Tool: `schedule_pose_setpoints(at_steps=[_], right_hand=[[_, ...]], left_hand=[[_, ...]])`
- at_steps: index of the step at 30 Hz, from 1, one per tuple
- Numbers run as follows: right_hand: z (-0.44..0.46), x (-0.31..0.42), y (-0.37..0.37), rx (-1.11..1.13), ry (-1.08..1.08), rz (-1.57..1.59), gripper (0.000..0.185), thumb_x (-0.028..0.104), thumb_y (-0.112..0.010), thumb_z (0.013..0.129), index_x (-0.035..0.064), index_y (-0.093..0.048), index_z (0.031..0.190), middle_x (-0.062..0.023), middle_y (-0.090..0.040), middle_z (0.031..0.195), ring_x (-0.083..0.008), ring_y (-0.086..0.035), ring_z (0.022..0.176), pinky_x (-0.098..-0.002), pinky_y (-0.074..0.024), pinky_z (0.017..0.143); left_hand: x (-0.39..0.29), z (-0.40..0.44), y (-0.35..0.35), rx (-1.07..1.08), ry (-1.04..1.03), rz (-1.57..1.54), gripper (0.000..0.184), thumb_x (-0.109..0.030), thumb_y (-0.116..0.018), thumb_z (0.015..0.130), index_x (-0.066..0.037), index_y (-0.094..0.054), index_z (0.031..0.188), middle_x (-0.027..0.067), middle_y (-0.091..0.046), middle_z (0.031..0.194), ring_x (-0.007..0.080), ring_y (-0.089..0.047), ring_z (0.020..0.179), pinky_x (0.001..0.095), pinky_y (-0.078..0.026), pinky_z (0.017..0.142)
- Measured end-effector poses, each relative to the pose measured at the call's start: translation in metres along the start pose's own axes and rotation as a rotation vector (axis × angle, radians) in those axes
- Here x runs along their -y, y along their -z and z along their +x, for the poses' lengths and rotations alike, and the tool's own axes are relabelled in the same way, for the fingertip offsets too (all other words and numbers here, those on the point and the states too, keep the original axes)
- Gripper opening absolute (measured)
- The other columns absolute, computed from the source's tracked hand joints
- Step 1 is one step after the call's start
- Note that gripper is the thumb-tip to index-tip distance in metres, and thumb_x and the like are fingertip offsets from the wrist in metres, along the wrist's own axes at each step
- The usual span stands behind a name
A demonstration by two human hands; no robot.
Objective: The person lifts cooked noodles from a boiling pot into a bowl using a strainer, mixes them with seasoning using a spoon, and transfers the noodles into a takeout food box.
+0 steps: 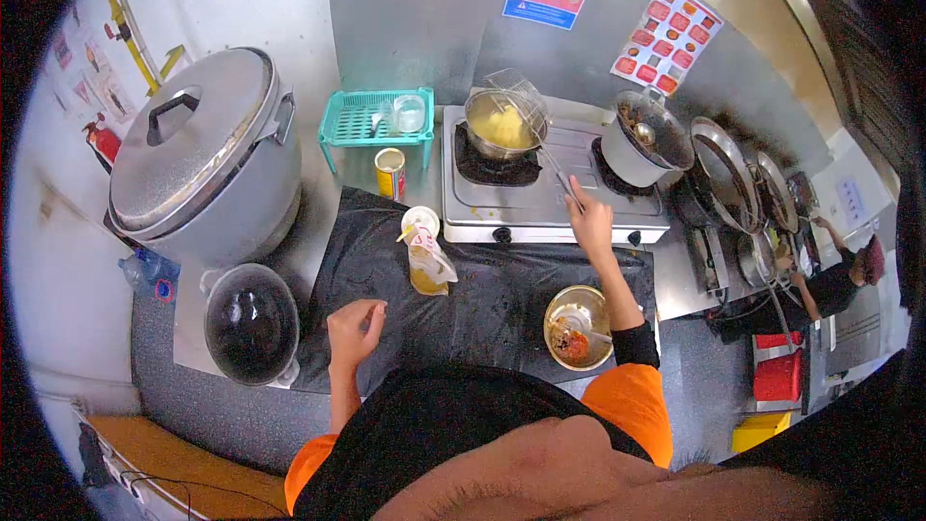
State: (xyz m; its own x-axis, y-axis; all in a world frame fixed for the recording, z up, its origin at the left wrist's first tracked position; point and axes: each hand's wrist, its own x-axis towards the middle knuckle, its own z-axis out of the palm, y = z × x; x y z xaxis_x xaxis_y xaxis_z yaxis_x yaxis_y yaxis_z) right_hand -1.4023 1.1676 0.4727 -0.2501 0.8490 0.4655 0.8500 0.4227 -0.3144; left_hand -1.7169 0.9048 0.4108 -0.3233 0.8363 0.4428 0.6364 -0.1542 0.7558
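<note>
My right hand is wrapped round the long handle of a wire strainer. The strainer's mesh basket is over the right rim of a metal pot with pale yellow pieces in it, on the left burner of the stove. My left hand hangs above the black cover with its fingers curled; whether it holds anything is hidden. Beyond it lies an opened plastic bag beside a white round lid. A metal bowl with orange-red seasoning and a utensil sits below my right forearm.
A large lidded pot and a dark wok stand at left. Behind are a teal rack and a yellow can. A pot with a ladle occupies the right burner. Another person works at far right near several pans.
</note>
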Motion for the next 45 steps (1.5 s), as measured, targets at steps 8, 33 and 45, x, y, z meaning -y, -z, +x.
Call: schedule_pose_setpoints(at_steps=[8, 33, 45], right_hand=[[0.016, -0.027, -0.032, 0.015, 0.025, -0.025, 0.034, 0.024, -0.057, 0.081, 0.0159, -0.058, 0.114, -0.0206, -0.057, 0.063, -0.0385, -0.056, 0.056, -0.0443, -0.0455, 0.058], [0.016, -0.054, -0.023, 0.116, -0.521, 1.014, 0.036, 0.018, -0.06, 0.082, 0.0039, -0.056, 0.115, 0.0077, -0.042, 0.058, -0.0034, -0.034, 0.044, -0.0192, -0.025, 0.038], [0.013, -0.033, -0.016, -0.026, 0.105, 0.061, 0.034, 0.02, -0.059, 0.08, 0.0119, -0.058, 0.113, -0.0241, -0.052, 0.061, -0.0396, -0.052, 0.056, -0.042, -0.0424, 0.054]], left_hand=[[0.004, -0.002, -0.002, 0.021, 0.006, 0.003, 0.008, -0.009, -0.059, 0.077, -0.002, -0.064, 0.075, 0.0107, -0.063, 0.07, 0.0199, -0.061, 0.056, 0.0276, -0.046, 0.052], [0.008, -0.004, 0.004, 0.023, 0.057, 0.018, 0.01, -0.009, -0.057, 0.078, -0.002, -0.064, 0.076, 0.0101, -0.064, 0.07, 0.0201, -0.062, 0.058, 0.0285, -0.047, 0.054], [-0.005, -0.003, -0.01, 0.086, -0.032, 0.02, 0.008, -0.01, -0.06, 0.076, -0.003, -0.064, 0.075, 0.009, -0.063, 0.07, 0.0193, -0.061, 0.056, 0.0283, -0.046, 0.052]])
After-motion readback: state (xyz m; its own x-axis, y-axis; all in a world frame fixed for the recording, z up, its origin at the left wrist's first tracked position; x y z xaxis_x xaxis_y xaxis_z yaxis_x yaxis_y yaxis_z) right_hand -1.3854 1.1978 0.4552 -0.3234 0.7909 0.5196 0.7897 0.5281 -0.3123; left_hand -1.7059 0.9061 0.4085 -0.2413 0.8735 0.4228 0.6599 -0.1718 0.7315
